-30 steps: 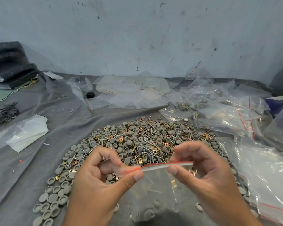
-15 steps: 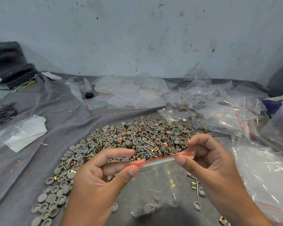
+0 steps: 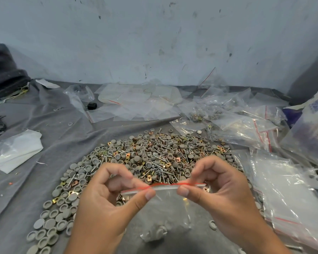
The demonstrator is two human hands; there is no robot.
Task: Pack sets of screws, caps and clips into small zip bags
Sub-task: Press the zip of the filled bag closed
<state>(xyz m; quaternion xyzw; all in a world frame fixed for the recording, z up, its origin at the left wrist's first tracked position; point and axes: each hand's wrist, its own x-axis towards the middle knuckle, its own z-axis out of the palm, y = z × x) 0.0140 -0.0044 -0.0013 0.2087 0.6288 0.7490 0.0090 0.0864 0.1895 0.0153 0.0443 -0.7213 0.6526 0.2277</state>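
Both hands, left hand and right hand, pinch the zip bag by its red-edged top, which runs crosswise between them.

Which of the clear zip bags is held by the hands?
The small clear zip bag with the red strip, pinched at its top by both hands; the other bags lie on the grey cloth.

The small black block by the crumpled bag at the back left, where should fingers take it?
Pinch the small black block across its two short sides, coming straight down from above. It looks boxy and sits flat on the grey cloth, with clear plastic crowding its far side.
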